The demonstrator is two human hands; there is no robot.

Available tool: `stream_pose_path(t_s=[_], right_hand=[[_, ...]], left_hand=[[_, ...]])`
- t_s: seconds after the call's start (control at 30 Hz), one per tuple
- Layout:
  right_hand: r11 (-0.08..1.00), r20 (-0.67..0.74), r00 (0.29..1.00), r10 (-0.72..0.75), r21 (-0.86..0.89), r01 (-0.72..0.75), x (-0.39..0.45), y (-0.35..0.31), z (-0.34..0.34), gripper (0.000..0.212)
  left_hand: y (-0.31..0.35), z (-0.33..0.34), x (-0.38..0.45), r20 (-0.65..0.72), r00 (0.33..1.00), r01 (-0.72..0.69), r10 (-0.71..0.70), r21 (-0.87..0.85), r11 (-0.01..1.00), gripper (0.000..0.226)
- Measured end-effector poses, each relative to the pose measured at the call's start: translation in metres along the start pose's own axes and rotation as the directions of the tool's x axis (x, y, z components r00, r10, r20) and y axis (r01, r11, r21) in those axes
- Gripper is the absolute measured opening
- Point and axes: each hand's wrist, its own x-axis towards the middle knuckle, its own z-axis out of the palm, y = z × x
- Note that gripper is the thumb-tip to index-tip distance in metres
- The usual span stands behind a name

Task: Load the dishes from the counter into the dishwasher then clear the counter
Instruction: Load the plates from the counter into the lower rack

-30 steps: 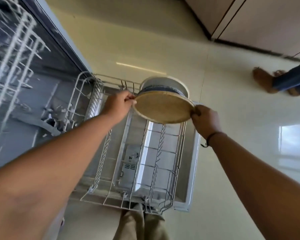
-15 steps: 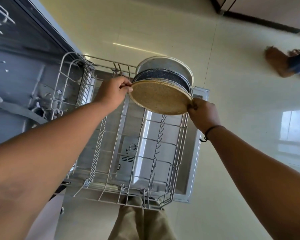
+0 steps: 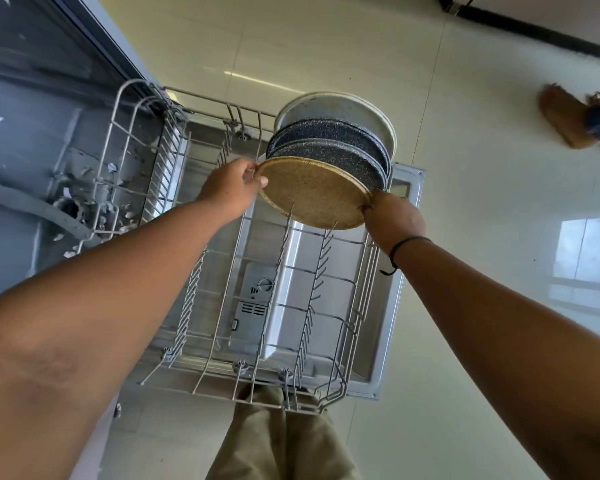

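Both hands grip four stacked plates (image 3: pixel 312 192) over the rack (image 3: pixel 291 289): left hand (image 3: pixel 229 188) at nine o'clock, right hand (image 3: pixel 392 220) at four.

Bare rack (image 3: pixel 257 306) tines below plates (image 3: pixel 326 168)

Glossy cream floor tiles (image 3: pixel 326 46), window glare (image 3: pixel 586 268), dark baseboard (image 3: pixel 534 27) beyond.

No lettering, brand, number or sign can be read anywhere in view — the detergent dispenser panel (image 3: pixel 255 299) on the open dishwasher door (image 3: pixel 400 271) shows only a round dial and vent slots, no legible marking.
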Motion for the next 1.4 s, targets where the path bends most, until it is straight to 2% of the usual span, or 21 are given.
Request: stream_pose_path(t_s=[0.13,0.33,0.5,0.63,0.73,0.83,0.93,1.03,1.13,1.2,1.3,1.4], right_hand=[[0.994,-0.034,0.999,-0.004,0.108,0.008,-0.013,0.001,-0.010,0.025],[0.987,0.002,1.000,-0.009,0.162,0.009,-0.067,0.003,-0.024,0.040],[0.993,0.160,0.981,-0.105,0.070,0.095,-0.141,-0.012,-0.037,0.060],[0.942,0.310,0.898,-0.314,-0.014,0.334,-0.211,-0.044,-0.039,0.057],[0.797,0.406,0.760,-0.508,-0.112,0.593,-0.271,-0.077,-0.039,0.060],[0.555,0.448,0.564,-0.693,-0.168,0.815,-0.321,-0.109,-0.032,0.061],[0.291,0.504,0.365,-0.783,-0.221,0.931,-0.373,-0.141,-0.017,0.061],[0.095,0.561,0.228,-0.796,-0.256,0.962,-0.425,-0.172,-0.002,0.066],[-0.064,0.601,0.137,-0.787,-0.302,0.951,-0.491,-0.199,0.016,0.068],[-0.181,0.632,0.057,-0.772,-0.305,0.935,-0.554,-0.208,0.036,0.069],[-0.353,0.667,-0.099,-0.739,-0.257,0.900,-0.658,-0.212,0.070,0.072],[-0.491,0.651,-0.285,-0.703,-0.155,0.857,-0.777,-0.223,0.099,0.073]], left_hand=[[0.006,-0.002,-0.024,0.173,0.981,0.067,-0.084,0.097,0.993,0.058],[-0.008,-0.014,-0.107,0.254,0.952,0.170,-0.173,0.033,0.985,0.057],[-0.015,-0.031,-0.217,0.242,0.950,0.210,-0.197,-0.028,0.977,0.049],[-0.018,-0.051,-0.305,0.126,0.971,0.213,-0.204,-0.064,0.975,0.051],[-0.025,-0.068,-0.370,-0.022,0.978,0.207,-0.209,-0.059,0.976,0.053],[-0.044,-0.077,-0.427,-0.158,0.953,0.260,-0.260,-0.021,0.965,0.057],[-0.074,-0.080,-0.495,-0.255,0.901,0.360,-0.351,-0.013,0.933,0.060],[-0.103,-0.074,-0.568,-0.318,0.834,0.463,-0.451,-0.043,0.885,0.062],[-0.125,-0.061,-0.650,-0.371,0.767,0.535,-0.523,-0.079,0.841,0.063],[-0.137,-0.048,-0.724,-0.402,0.692,0.601,-0.600,-0.138,0.787,0.063],[-0.150,-0.027,-0.840,-0.448,0.587,0.676,-0.674,-0.185,0.713,0.061],[-0.159,-0.011,-0.954,-0.581,0.397,0.746,-0.711,-0.246,0.618,0.062]])
